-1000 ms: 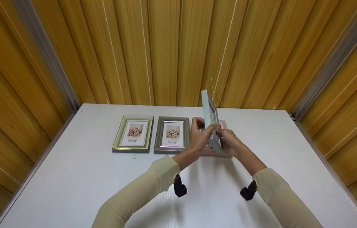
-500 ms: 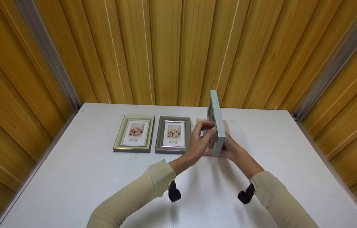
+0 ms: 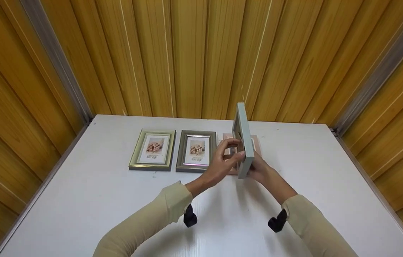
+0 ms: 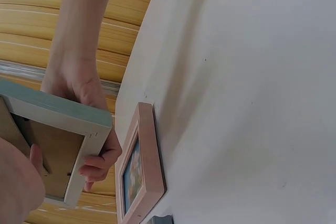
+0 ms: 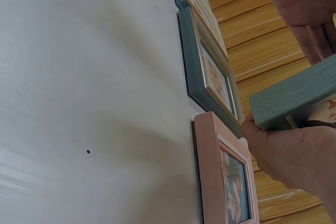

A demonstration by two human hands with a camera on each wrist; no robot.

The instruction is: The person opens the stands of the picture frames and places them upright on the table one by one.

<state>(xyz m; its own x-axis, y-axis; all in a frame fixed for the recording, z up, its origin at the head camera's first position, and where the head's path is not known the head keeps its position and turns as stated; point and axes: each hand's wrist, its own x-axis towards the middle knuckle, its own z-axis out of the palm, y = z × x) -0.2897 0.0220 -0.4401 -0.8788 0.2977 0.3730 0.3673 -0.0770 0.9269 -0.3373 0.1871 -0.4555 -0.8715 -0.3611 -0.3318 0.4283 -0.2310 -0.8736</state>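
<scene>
A pale blue-green picture frame (image 3: 245,139) stands on edge in the air above the table. My right hand (image 3: 263,167) grips it from the right side, and its fingertips (image 4: 94,167) curl round the edge in the left wrist view. On the left side, my left hand (image 3: 220,162) has its thumb and bent fingers at the brown backing (image 4: 58,148), pinching at the stand flap (image 4: 13,129). Under the held frame, a pink picture frame (image 5: 207,166) lies face up, partly hidden in the head view.
A gold picture frame (image 3: 135,150) and a grey picture frame (image 3: 180,151) lie face up in a row left of the pink one. The white table (image 3: 98,200) meets yellow wood-look panels (image 3: 187,60) at the back and sides.
The held frame has turned so its back faces left instead of its front facing right. My left hand has shifted from its edge to its back.
</scene>
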